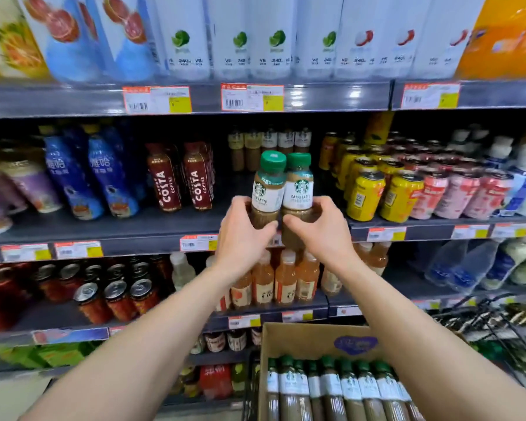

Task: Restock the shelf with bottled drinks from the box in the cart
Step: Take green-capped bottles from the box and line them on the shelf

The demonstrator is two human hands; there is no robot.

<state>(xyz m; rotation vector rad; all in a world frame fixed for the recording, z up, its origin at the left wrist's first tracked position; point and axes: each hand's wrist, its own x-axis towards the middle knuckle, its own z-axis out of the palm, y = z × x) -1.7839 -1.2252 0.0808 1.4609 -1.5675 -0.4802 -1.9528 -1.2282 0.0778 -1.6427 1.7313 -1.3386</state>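
Two green-capped latte bottles are held upright side by side at the front edge of the middle shelf [152,229]. My left hand [243,235] grips the left bottle [268,189] around its brown lower half. My right hand [322,229] grips the right bottle [298,189] the same way. Behind them, several matching bottles [271,144] stand at the back of the shelf, with a bare stretch of shelf in front of them. A cardboard box [304,338] at the bottom right holds several more green-capped bottles [340,384].
Brown coffee bottles [179,177] stand left of the gap, yellow cans [368,192] right of it. Orange tea bottles [283,281] fill the shelf below. Tall white bottles [255,38] line the top shelf. A wire cart [498,323] sits at the right.
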